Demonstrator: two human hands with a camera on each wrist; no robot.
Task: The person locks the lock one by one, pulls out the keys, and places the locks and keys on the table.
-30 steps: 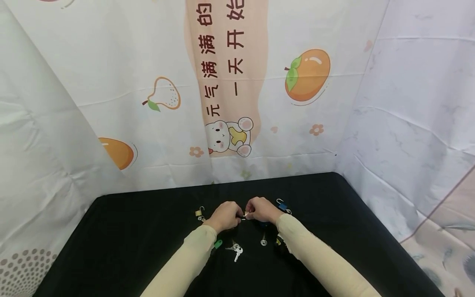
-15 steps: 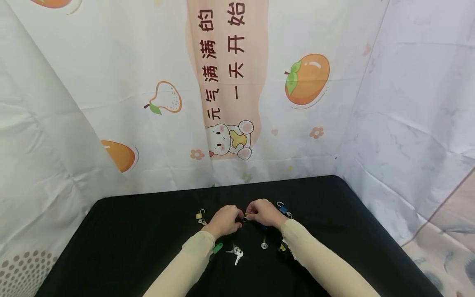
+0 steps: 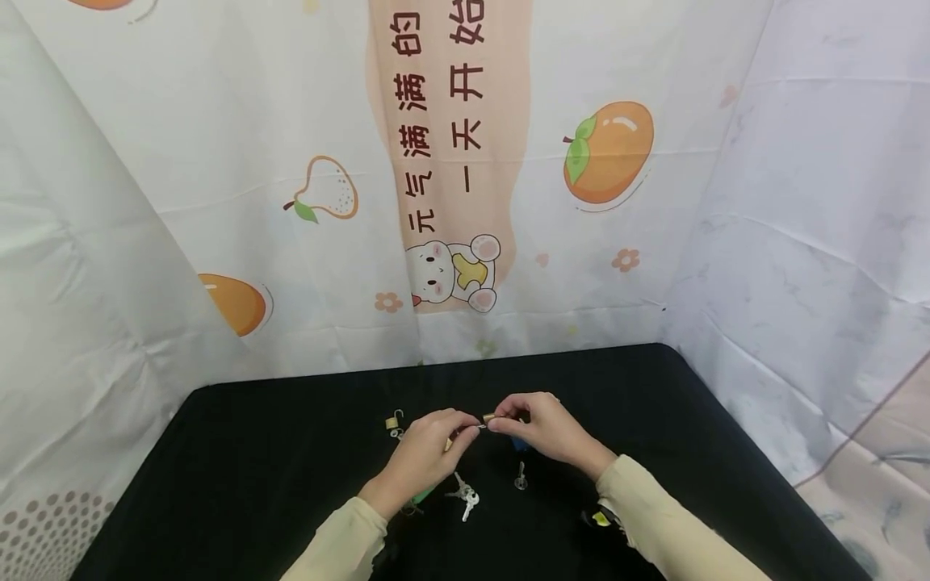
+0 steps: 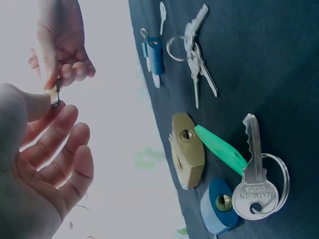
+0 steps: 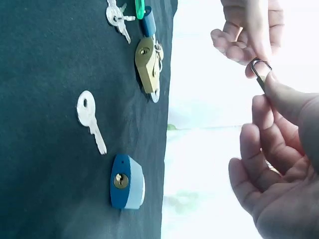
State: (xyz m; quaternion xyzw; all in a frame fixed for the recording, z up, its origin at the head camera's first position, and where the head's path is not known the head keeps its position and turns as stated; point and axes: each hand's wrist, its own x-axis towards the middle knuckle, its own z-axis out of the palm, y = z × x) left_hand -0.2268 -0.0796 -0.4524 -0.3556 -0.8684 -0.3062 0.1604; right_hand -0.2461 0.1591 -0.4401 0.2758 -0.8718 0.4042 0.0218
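Note:
Both hands meet over the far middle of the black table. My right hand [image 3: 548,432] pinches the body of a small brass padlock [image 3: 489,418] between thumb and fingers. At its metal shackle [image 5: 259,63], the left hand [image 3: 429,456] pinches with thumb and forefinger; the other left fingers fan out loosely in the left wrist view. Under the hands lie a larger brass padlock [image 4: 188,149], a blue padlock [image 4: 219,205] and a green tag-like piece [image 4: 222,149] beside a ringed key [image 4: 255,194]. Another blue padlock [image 5: 127,181] lies below my right hand.
A bunch of silver keys [image 3: 467,494] lies nearer the front, with a single key [image 3: 521,478] to its right. A brass padlock with a raised shackle [image 3: 392,423] sits at left. Near the right sleeve is a yellow-and-black item [image 3: 601,518]. Printed curtains [image 3: 327,274] hang behind the table.
The wrists have swung outward and the palms turned more open, while both hands keep pinching the small padlock. The right hand now covers the blue padlock at right; the yellow-and-black item shows more.

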